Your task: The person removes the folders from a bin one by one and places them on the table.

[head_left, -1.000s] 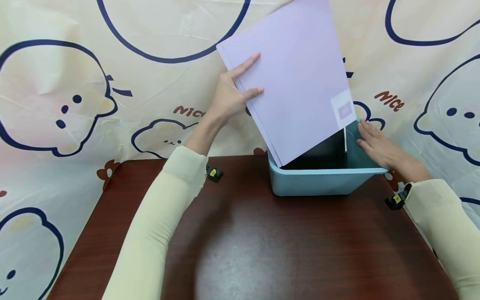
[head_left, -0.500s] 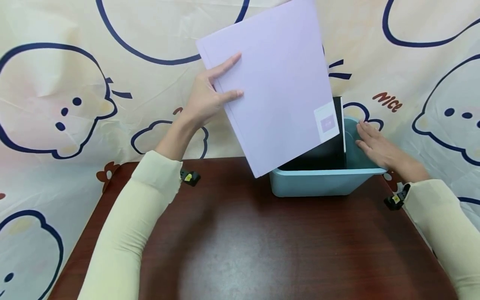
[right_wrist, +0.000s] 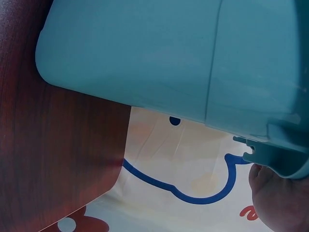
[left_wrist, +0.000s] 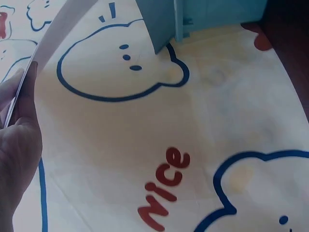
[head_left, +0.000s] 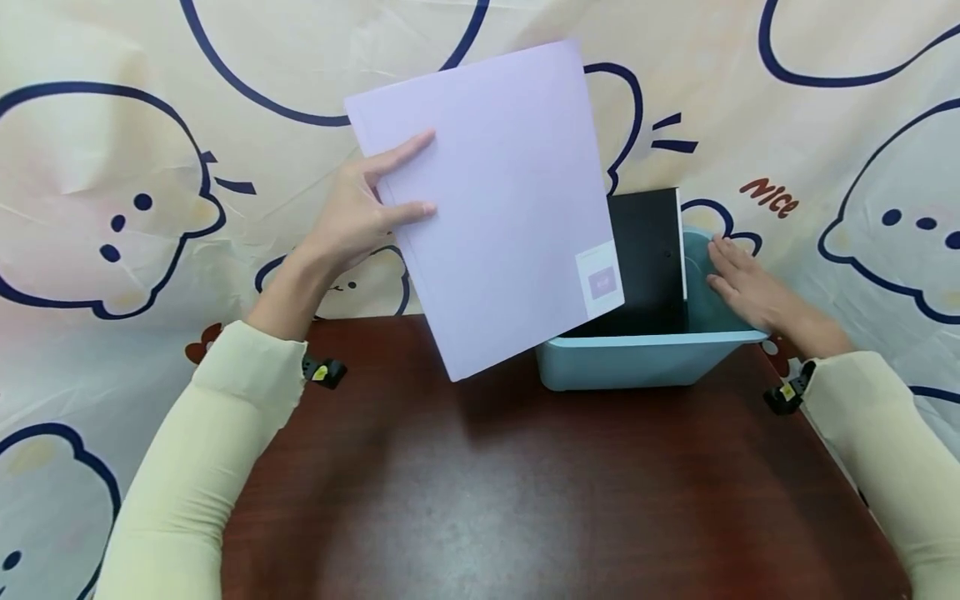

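Observation:
In the head view my left hand (head_left: 352,212) pinches a large lilac folder (head_left: 495,200) at its left edge, with the thumb and a finger lying across its front. A white label (head_left: 600,279) marks its lower right corner. The folder hangs tilted, partly in front of a light blue bin (head_left: 615,364). Seen from the left wrist, the folder (left_wrist: 60,31) is almost edge-on in the hand (left_wrist: 21,140). My right hand (head_left: 750,287) rests with fairly straight fingers on the bin's right side. A black flat item (head_left: 651,258) with a white edge stands inside the bin.
The bin stands near the back edge of a dark brown wooden table (head_left: 480,492). Behind and beside the table hangs a cream cloth (head_left: 292,50) with cartoon figures. A small black wrist device (head_left: 324,372) sits on the left sleeve, another (head_left: 787,396) on the right.
My left hand has drawn the folder left and slightly down, away from the bin, and turned it more upright. More of the black item shows. The right hand stays at the bin.

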`<state>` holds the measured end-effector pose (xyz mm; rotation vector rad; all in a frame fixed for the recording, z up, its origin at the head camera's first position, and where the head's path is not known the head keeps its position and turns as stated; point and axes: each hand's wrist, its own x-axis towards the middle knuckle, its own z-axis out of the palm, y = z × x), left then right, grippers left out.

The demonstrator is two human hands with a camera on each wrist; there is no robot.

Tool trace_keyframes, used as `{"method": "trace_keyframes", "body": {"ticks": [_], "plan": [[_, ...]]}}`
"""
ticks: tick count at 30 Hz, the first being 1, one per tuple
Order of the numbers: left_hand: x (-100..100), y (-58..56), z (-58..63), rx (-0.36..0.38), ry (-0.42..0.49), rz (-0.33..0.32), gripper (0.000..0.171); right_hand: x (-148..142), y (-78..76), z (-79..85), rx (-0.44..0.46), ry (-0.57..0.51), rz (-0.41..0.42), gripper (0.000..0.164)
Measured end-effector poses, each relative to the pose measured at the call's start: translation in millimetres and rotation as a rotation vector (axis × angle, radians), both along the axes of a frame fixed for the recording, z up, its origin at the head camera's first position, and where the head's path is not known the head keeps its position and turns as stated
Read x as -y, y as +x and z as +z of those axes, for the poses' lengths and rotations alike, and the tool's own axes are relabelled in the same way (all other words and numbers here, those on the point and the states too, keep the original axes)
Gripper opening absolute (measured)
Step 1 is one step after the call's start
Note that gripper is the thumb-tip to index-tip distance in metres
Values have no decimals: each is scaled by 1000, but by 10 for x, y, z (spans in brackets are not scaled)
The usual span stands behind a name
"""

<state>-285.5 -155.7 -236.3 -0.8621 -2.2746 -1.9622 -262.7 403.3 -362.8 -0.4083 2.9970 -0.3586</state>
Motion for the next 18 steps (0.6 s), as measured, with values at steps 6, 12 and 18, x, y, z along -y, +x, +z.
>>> {"method": "trace_keyframes", "body": {"ticks": [6,12,18], "plan": [[183,46,-4,74,34,2,78,6,-25,2,4,-13,14,68],[417,80,-43,110,5,35,79,19,-18,25,11,-16,11,68],[641,160,-57,156,35,44,80,11,4,22,16,-20,13,68]]}}
